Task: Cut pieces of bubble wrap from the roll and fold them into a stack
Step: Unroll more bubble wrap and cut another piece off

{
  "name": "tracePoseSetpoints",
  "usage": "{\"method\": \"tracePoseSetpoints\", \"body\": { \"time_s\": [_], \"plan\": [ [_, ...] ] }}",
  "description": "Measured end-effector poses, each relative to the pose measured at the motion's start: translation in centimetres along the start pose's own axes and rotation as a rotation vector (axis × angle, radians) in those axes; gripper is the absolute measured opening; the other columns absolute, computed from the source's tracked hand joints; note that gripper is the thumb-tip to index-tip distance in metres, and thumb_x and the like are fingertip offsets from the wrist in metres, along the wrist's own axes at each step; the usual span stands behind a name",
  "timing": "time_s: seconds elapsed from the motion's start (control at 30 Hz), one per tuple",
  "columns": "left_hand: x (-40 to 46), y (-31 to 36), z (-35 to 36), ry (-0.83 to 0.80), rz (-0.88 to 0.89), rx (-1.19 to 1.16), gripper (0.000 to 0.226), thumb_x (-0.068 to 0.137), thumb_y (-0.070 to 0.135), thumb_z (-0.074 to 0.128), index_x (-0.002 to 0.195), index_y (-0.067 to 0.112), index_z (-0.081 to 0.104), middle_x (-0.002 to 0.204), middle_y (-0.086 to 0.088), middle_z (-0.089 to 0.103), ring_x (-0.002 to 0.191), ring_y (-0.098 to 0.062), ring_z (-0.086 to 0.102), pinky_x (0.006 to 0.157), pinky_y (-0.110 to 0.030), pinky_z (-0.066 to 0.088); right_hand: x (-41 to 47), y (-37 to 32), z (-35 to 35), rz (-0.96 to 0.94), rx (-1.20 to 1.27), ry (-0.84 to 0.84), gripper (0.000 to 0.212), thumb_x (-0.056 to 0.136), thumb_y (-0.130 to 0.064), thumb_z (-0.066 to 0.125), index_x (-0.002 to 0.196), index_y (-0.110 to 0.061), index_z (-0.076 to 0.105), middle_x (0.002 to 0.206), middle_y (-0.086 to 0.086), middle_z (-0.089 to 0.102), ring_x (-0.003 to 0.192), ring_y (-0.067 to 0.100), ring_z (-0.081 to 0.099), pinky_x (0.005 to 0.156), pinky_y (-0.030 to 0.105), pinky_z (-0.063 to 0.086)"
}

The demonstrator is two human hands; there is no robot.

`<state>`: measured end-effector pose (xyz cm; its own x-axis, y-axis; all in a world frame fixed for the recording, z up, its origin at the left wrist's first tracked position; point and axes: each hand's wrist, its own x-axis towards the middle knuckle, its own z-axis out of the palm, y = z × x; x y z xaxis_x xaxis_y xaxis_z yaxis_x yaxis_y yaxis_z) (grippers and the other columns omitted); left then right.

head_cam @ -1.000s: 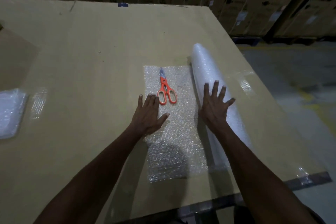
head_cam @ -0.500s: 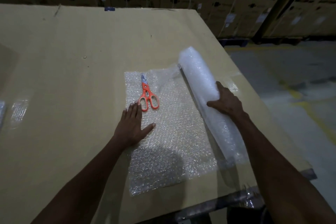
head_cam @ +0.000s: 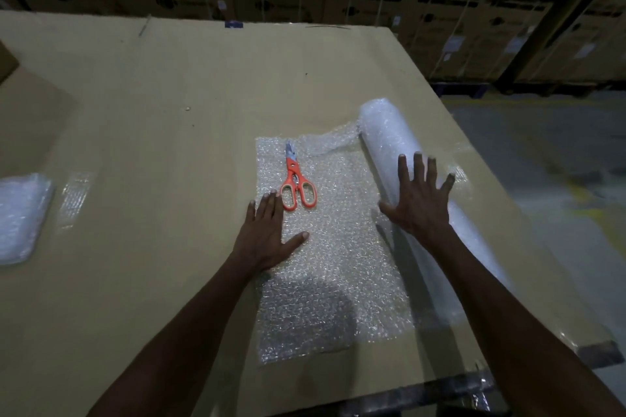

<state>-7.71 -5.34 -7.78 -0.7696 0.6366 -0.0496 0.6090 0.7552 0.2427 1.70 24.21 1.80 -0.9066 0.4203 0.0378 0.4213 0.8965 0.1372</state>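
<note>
A cardboard-covered table [head_cam: 169, 145] carries everything. On it the roll [head_cam: 389, 132] of bubble wrap lies lengthways, at the right edge of the unrolled sheet [head_cam: 338, 264], which spreads flat from the roll. A stack [head_cam: 20, 217] of folded pieces sits well left of the sheet. The right hand [head_cam: 418, 201] rests flat on the roll, fingers spread, gripping nothing. The left hand [head_cam: 267, 234] presses palm-down on the sheet's left edge, released. Orange scissors [head_cam: 296, 184] lie closed on the sheet, just beyond the left fingertips
</note>
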Motion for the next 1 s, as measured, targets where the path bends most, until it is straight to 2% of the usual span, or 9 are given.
{"method": "tracePoseSetpoints", "body": {
  "time_s": [0.1,0.17,0.27,0.37,0.5,0.7,0.87,0.93,1.0],
  "plan": [
    [0.2,-0.3,-0.2,0.0,0.005,0.0,0.108,0.089,0.084,0.015,0.158,0.003,-0.003,0.166,-0.015,-0.004,0.154,-0.026,-0.006,0.123,-0.05,-0.006,0.3,-3.9,-0.7,-0.074,0.107,0.003,0.089,0.094,-0.057,0.057,0.16,-0.012,0.019,0.167,0.016,0.019,0.154,0.037,0.017,0.117,0.064,0.02],
    [0.4,-0.8,-0.3,-0.001,0.005,0.006,0.108,0.088,0.085,0.014,0.158,0.004,-0.002,0.167,-0.014,-0.003,0.154,-0.024,-0.007,0.123,-0.051,-0.007,0.4,-6.9,-1.2,-0.14,0.221,0.011,0.074,0.097,-0.048,0.058,0.154,-0.008,0.033,0.16,0.017,0.036,0.145,0.035,0.035,0.114,0.054,0.035],
    [0.3,-1.9,-0.5,-0.016,0.005,0.022,0.107,0.088,0.085,0.014,0.159,0.006,-0.001,0.167,-0.01,-0.006,0.154,-0.021,-0.01,0.123,-0.052,-0.009,0.6,-11.3,-1.2,-0.215,0.359,-0.01,0.052,0.1,-0.038,0.057,0.141,-0.007,0.051,0.139,0.016,0.057,0.123,0.034,0.056,0.092,0.042,0.049],
    [0.1,-2.7,-0.6,-0.02,0.009,0.042,0.105,0.089,0.084,0.016,0.159,0.008,-0.001,0.167,-0.009,-0.008,0.154,-0.02,-0.011,0.122,-0.053,-0.009,1.1,-15.2,-0.5,-0.244,0.452,-0.03,0.034,0.099,-0.036,0.057,0.121,-0.011,0.066,0.115,0.013,0.068,0.101,0.032,0.066,0.076,0.035,0.048],
    [0.3,-2.8,-0.4,-0.008,0.009,0.036,0.106,0.088,0.085,0.017,0.16,0.008,0.001,0.167,-0.009,-0.006,0.154,-0.02,-0.01,0.122,-0.052,-0.009,1.7,-18.6,0.9,-0.17,0.459,-0.045,0.036,0.1,-0.038,0.057,0.112,-0.007,0.069,0.103,0.015,0.07,0.088,0.031,0.069,0.071,0.034,0.05],
    [0.3,-2.8,-0.3,-0.022,0.02,-0.004,0.107,0.086,0.086,0.016,0.16,0.01,-0.002,0.167,-0.007,-0.011,0.153,-0.019,-0.013,0.121,-0.051,-0.013,3.9,-19.0,1.3,0.048,0.53,-0.165,0.045,0.088,-0.036,0.078,0.117,-0.004,0.063,0.113,0.016,0.07,0.099,0.033,0.07,0.079,0.035,0.052],
    [0.3,-2.8,-0.3,0.014,0.029,0.02,0.107,0.088,0.085,0.02,0.159,0.007,0.002,0.167,-0.01,-0.006,0.154,-0.02,-0.008,0.122,-0.05,-0.012,5.1,-18.1,0.5,0.122,0.579,-0.294,0.047,0.076,-0.032,0.088,0.105,-0.002,0.066,0.096,0.014,0.071,0.088,0.03,0.07,0.067,0.031,0.047],
    [0.4,-2.8,-0.3,0.008,0.031,0.027,0.109,0.087,0.086,0.019,0.159,0.006,0.002,0.167,-0.011,-0.006,0.154,-0.022,-0.008,0.122,-0.051,-0.01,5.0,-17.1,0.1,0.19,0.816,-0.351,0.031,0.08,-0.028,0.084,0.088,0.0,0.071,0.078,0.014,0.069,0.069,0.027,0.066,0.06,0.031,0.049],
    [0.5,-2.8,-0.3,-0.003,0.033,0.038,0.11,0.086,0.086,0.017,0.159,0.005,0.001,0.167,-0.012,-0.007,0.154,-0.023,-0.008,0.122,-0.052,-0.01,4.0,-15.5,-0.4,0.305,1.193,-0.414,0.014,0.085,-0.008,0.077,0.079,0.002,0.07,0.067,0.015,0.067,0.056,0.025,0.062,0.05,0.027,0.049]
  ]
}}
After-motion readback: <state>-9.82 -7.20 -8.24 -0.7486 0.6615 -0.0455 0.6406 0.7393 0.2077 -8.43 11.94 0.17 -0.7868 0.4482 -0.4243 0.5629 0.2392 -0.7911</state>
